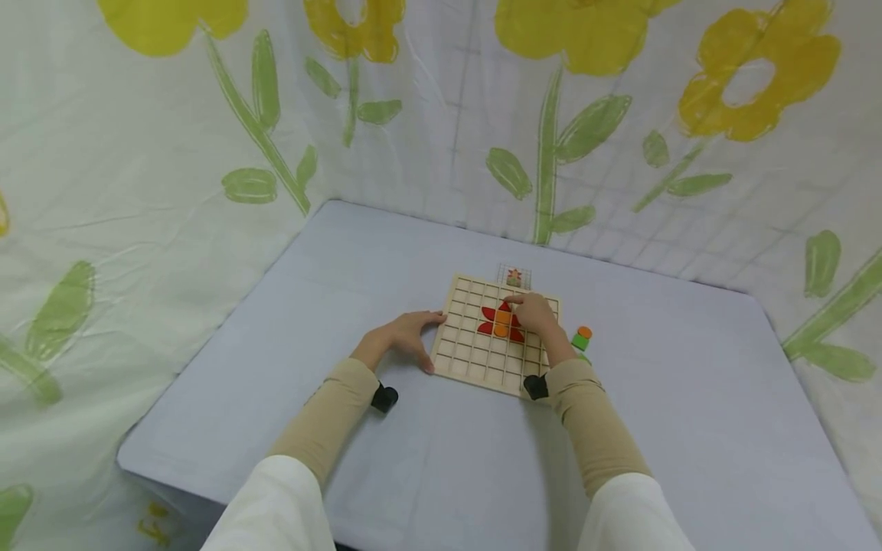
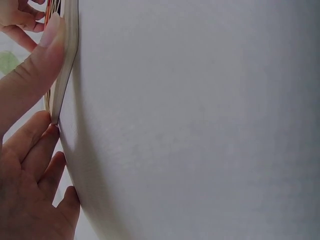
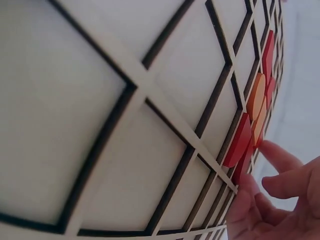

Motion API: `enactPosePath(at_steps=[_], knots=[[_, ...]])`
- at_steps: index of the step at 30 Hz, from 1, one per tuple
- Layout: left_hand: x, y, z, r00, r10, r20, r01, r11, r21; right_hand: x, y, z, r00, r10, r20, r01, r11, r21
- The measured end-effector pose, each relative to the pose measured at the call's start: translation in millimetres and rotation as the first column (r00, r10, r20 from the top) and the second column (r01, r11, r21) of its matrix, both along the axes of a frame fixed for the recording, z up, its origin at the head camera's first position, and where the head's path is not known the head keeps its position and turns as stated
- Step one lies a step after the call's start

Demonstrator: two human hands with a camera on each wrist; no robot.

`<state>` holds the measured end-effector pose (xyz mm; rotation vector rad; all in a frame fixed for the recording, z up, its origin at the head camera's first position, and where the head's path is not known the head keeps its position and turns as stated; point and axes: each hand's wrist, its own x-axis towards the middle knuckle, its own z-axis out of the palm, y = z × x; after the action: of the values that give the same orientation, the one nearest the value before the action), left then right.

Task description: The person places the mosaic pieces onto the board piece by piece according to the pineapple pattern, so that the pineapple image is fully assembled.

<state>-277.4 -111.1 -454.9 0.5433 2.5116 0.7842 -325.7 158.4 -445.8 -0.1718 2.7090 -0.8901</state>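
A square wooden grid board [image 1: 465,348] lies on the table, slightly turned. Red petal-shaped pieces [image 1: 486,327] sit in its cells around an orange square [image 1: 504,316] and an orange round piece [image 1: 501,330]. My left hand [image 1: 405,334] rests against the board's left edge, thumb and fingers spread along it. Over the upper right of the board is my right hand [image 1: 536,314], its extended index finger touching the pieces at the top of the pattern. In the right wrist view that fingertip [image 3: 264,145] meets the orange and red pieces [image 3: 239,140]. The hand hides part of the pattern's right side.
Behind the board lies a small printed grid card [image 1: 525,273] with a flower pattern. Right of the board are an orange disc [image 1: 584,332] and green pieces [image 1: 579,342], partly beside my right forearm. A flower-printed curtain [image 1: 441,99] hangs beyond the white table [image 1: 689,383].
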Motion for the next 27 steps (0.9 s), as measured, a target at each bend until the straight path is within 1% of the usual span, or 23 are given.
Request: enactPosePath(at_steps=[6,7,8,12,15,17,20,23,27], knots=[[-2.5,2,-1.0,1.000,0.003,0.005,-0.003,1.000,-0.015,0.6,2,4.3,0.999,-0.028,0.035,0.027,1.000,0.010],[-2.9,3,-1.5,1.000,0.003,0.004,-0.003,1.000,-0.016,1.9,4,5.1,1.000,-0.018,0.011,0.018,1.000,-0.007],[-3.3,3,-2.0,1.000,0.001,0.003,-0.001,1.000,-0.017,2.7,6,6.6,1.000,-0.021,0.013,0.021,1.000,-0.007],[-3.6,5,-2.1,1.000,-0.002,-0.001,0.002,1.000,-0.012,8.4,18,16.1,0.998,-0.065,-0.008,0.064,0.998,-0.025],[-2.9,6,-0.3,1.000,-0.002,0.001,0.002,1.000,-0.008,12.5,33,23.3,0.993,-0.110,-0.029,0.110,0.994,-0.011],[-2.7,7,0.9,1.000,-0.004,0.001,0.004,1.000,-0.005,15.4,47,25.7,0.991,-0.127,-0.051,0.127,0.992,-0.003],[-3.1,7,1.9,1.000,-0.005,0.005,0.006,1.000,-0.006,20.7,69,27.2,0.987,-0.151,-0.055,0.152,0.988,0.025],[-4.3,6,1.5,1.000,-0.017,-0.003,0.017,1.000,-0.013,26.0,89,26.1,0.982,-0.186,-0.042,0.188,0.979,0.077],[-4.7,4,0.1,1.000,-0.027,-0.010,0.027,1.000,-0.016,33.8,105,23.7,0.970,-0.242,-0.009,0.241,0.963,0.118]])
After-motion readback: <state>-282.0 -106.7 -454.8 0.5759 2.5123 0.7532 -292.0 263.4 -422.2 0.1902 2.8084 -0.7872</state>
